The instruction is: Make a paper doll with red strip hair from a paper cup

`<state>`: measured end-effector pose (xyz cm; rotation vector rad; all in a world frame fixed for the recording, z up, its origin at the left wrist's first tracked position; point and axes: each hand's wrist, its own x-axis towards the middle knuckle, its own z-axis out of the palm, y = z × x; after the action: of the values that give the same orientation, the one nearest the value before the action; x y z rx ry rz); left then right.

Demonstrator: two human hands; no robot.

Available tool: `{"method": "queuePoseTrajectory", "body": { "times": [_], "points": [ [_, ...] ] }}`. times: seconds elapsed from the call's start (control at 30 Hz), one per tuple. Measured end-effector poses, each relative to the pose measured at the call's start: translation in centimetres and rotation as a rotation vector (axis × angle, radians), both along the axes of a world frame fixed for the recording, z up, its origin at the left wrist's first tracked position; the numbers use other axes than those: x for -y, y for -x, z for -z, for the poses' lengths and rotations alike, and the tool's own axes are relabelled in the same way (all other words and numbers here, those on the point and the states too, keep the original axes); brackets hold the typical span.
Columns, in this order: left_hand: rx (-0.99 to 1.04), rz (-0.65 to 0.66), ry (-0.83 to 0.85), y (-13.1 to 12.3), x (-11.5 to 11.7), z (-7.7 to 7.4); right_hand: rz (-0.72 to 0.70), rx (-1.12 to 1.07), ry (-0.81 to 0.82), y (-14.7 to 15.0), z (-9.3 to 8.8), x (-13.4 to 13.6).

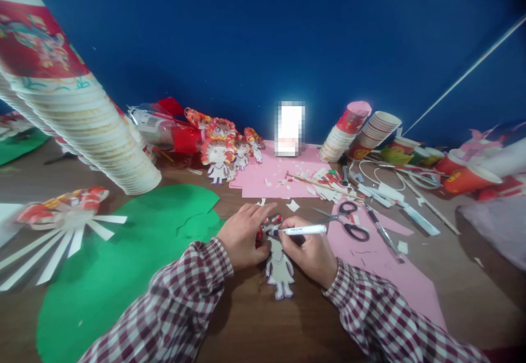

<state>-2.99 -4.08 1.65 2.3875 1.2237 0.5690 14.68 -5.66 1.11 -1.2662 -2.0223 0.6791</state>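
A white paper doll cutout [280, 267] with outlined edges lies on the wooden table, its feet toward me. My right hand [304, 251] grips a white marker pen [304, 230], whose dark tip is at the doll's head. At the left edge of that head is my left hand [245, 235], thumb and fingers curved round it and holding the doll down. Red and orange print shows between the hands; most of the face is hidden by them. Black-handled scissors [349, 223] lie just beyond my right hand on pink paper [394, 281].
A tall paper cup stack [110, 138] leans at left above green paper [110, 253]. Finished-looking paper dolls [217, 163] stand at the back. More cup stacks [345, 133], a cutter pen [384, 234], paper scraps [332, 188] and a white cable [373, 171] lie at right.
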Motion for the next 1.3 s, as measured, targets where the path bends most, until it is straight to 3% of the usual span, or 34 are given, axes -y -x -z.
{"method": "queuePoseTrajectory", "body": {
  "times": [1.3],
  "points": [
    [0.004,-0.003,0.014,-0.10,0.02,-0.17,0.059,0.016,-0.026,-0.12,0.02,0.01]
  ]
}}
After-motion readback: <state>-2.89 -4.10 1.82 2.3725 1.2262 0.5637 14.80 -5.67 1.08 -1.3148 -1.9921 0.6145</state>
